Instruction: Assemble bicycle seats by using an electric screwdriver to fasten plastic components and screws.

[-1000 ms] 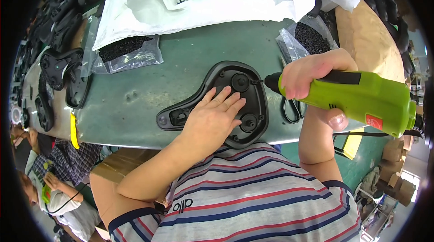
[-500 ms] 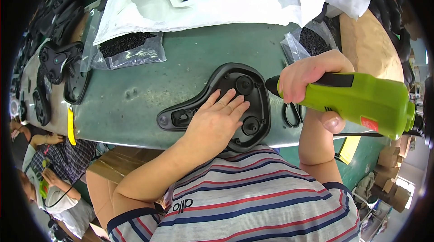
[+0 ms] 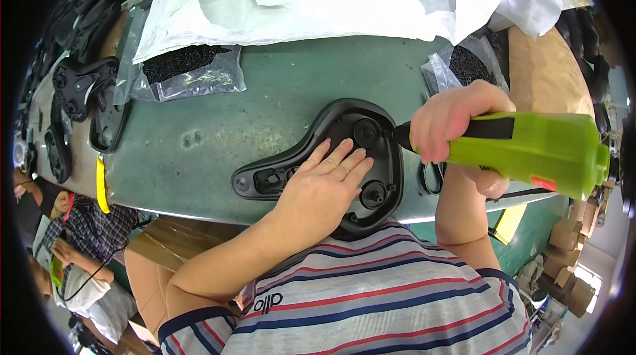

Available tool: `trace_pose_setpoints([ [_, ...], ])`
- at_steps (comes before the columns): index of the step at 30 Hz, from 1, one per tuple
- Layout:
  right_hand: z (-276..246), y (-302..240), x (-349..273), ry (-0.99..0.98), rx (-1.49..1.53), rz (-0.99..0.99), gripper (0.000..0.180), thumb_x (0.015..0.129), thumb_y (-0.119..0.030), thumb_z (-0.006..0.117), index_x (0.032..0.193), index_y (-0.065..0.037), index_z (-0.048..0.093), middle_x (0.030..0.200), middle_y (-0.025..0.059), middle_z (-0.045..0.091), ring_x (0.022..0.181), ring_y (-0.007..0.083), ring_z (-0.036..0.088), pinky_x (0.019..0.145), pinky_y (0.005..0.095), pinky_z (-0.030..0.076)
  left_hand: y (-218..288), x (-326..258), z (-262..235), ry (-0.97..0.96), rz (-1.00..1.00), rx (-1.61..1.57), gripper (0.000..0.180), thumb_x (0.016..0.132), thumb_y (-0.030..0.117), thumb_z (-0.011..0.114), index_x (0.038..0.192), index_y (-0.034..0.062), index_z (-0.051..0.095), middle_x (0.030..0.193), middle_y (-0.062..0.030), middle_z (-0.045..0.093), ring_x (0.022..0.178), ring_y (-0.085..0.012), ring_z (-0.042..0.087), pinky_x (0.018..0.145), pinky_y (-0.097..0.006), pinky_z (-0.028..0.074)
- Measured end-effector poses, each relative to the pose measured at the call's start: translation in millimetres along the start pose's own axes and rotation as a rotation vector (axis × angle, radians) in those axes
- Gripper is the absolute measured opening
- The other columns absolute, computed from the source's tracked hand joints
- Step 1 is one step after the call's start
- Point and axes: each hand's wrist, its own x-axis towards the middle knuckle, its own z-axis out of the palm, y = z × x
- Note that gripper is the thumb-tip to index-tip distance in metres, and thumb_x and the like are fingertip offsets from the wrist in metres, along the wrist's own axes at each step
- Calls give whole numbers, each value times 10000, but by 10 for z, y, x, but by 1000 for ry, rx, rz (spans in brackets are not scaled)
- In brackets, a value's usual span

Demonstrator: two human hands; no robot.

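The table (image 3: pixel 285 70) is the largest item in my head view: a flat green top with scattered scuff marks and a bright front edge, which the fisheye lens bends. A crumpled white sheet (image 3: pixel 318 17) covers the middle of the far edge. Black molded parts (image 3: pixel 109 113), hollow and curved in outline, lie at the left end.

The bicycle saddle (image 3: pixel 384 164) lies at the middle of the front edge, hollow side up. It is a black, pear-shaped shell with a rounded rim and two circular bosses in its wide end; the narrow nose points toward the left end.

The power screwdriver (image 3: pixel 560 153) has a bright green rounded body and a black tapered tip. Two clear, wrinkled plastic bags hold small black pieces: the left bag (image 3: pixel 205 83) toward the far left corner, the right bag (image 3: pixel 440 71) toward the far right corner. Scissors (image 3: pixel 424 182) with looped black handles lie right of the saddle, partly hidden.

My left hand (image 3: pixel 324 186) is palm down, fingers extended and slightly spread, resting on the saddle. My right hand (image 3: pixel 457 119) is wrapped around the screwdriver's front section, thumb below. The tip points at the saddle's rim; I cannot tell whether they touch.
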Motion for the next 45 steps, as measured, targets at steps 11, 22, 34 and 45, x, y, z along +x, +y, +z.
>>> trace_pose_setpoints([
  [11, 148, -128, 24, -31, -395, 138, 583, 610, -341, 813, 930, 32, 500, 684, 86, 563, 598, 159, 556, 559, 260, 458, -24, -36, 30, 28, 5, -38, 408, 793, 133, 613, 1189, 68, 541, 1219, -101, 553, 1179, -272, 486, 1020, -426, 346],
  [22, 508, -75, -169, 210, -115, 64, 541, 693, -268, 751, 1011, 42, 442, 685, 121, 555, 581, 225, 556, 552, 340, 474, -1813, 72, -939, 615, -504, 261, 97, 775, 103, 615, 807, 11, 616, 805, -155, 617, 816, -328, 588, 757, -393, 464],
  [34, 465, -61, -217, 195, -118, 14, 548, 689, -274, 768, 1018, 36, 456, 691, 125, 565, 590, 225, 569, 553, 347, 476, -1943, -1, -1094, 594, -674, 133, 140, 826, 150, 601, 835, 10, 600, 743, -118, 588, 675, -262, 558, 651, -345, 444],
  [45, 230, -558, -102, 225, 227, -306, 527, 840, -471, 511, 1119, -33, 415, 788, 45, 524, 681, 191, 540, 621, 341, 407, -69, 52, -144, 244, -232, -1443, 108, 865, 106, 598, 846, 2, 581, 699, -10, 551, 558, -59, 462, 519, -187, 388],
])
